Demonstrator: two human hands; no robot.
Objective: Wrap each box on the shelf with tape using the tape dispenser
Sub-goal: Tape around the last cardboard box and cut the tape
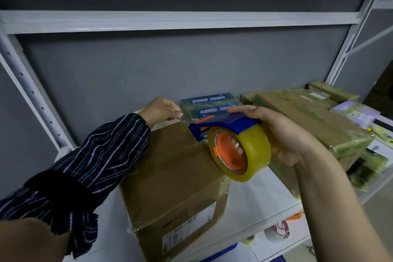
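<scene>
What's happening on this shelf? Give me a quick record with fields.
Setting: white shelf
Right hand: grips blue tape dispenser above cardboard box
Left hand: fingers curled at box's far edge; tape pinch unclear
Box: some clear tape already on it
Nearby: tape-wrapped boxes at right
</scene>
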